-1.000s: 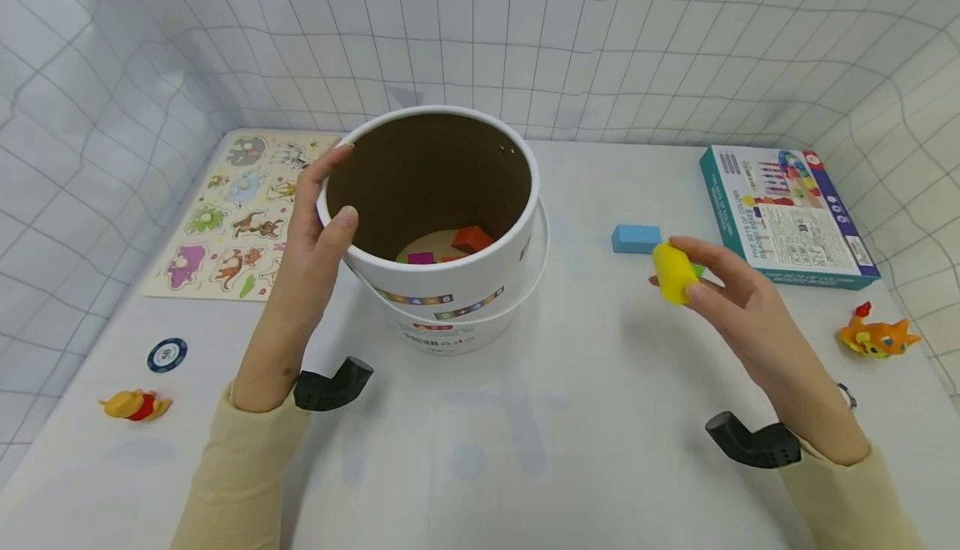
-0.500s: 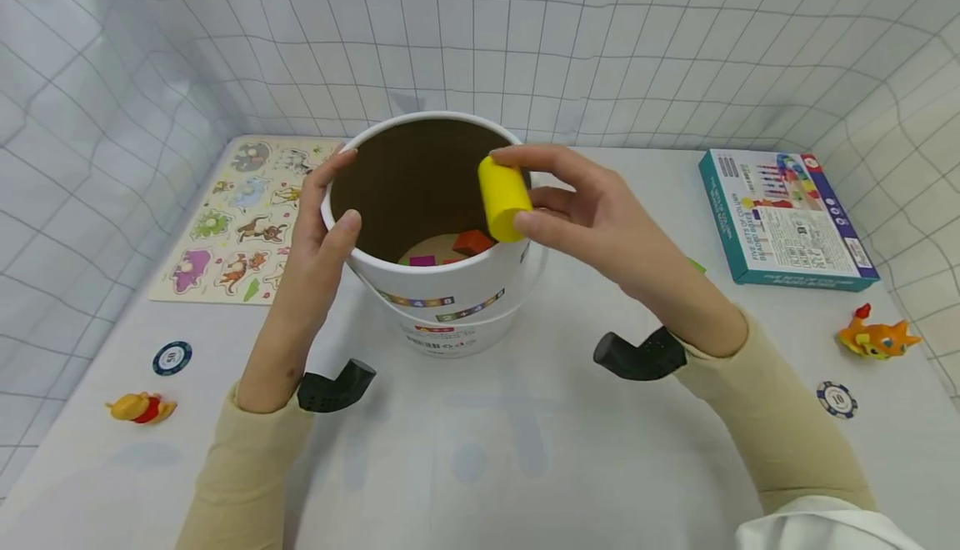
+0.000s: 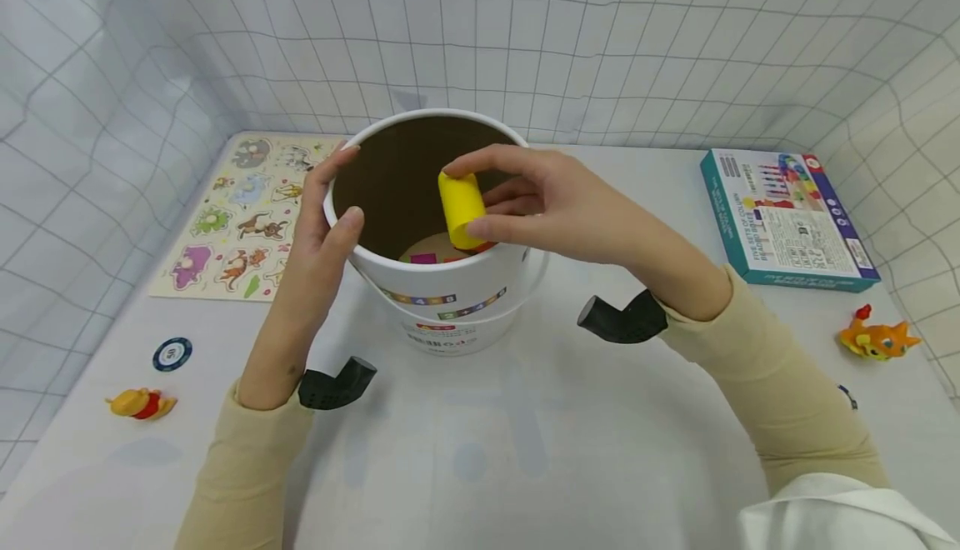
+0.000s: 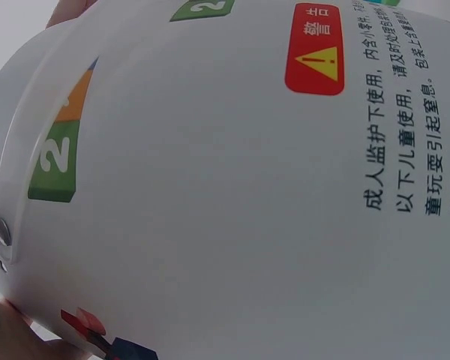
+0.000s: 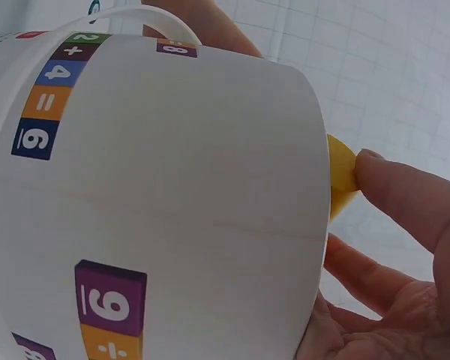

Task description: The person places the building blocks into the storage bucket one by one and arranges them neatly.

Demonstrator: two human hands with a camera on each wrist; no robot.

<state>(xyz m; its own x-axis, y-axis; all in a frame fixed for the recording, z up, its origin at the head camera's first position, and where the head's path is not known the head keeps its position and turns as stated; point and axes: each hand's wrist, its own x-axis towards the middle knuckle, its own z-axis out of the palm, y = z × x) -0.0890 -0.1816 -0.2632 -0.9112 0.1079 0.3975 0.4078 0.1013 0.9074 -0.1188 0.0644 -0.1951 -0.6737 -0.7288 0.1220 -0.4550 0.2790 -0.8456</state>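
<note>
A tall white bucket (image 3: 405, 279) with number stickers stands on the table. My left hand (image 3: 311, 242) grips its left rim, the thumb near the inner edge; in the left wrist view the bucket's printed wall (image 4: 210, 195) fills the frame. My right hand (image 3: 543, 204) pinches a yellow cylinder block (image 3: 459, 204) between thumb and index finger, over the bucket's opening. From the right wrist view, the yellow cylinder (image 5: 342, 172) shows partly behind the rim. Inside the bucket lie a magenta block (image 3: 423, 258) and red-orange pieces, partly covered by the cylinder and rim.
An animal puzzle board (image 3: 225, 225) lies behind the left arm. Nearer are a poker chip (image 3: 172, 354) and a bear figure (image 3: 141, 404). To the right are a boxed toy set (image 3: 791, 217), an orange toy figure (image 3: 877, 335) and another chip (image 3: 848, 397), mostly behind the sleeve.
My right hand has carried the yellow cylinder left from the table's right side to over the bucket. The blue block and green piece are now hidden behind the arm. My left hand keeps its grip.
</note>
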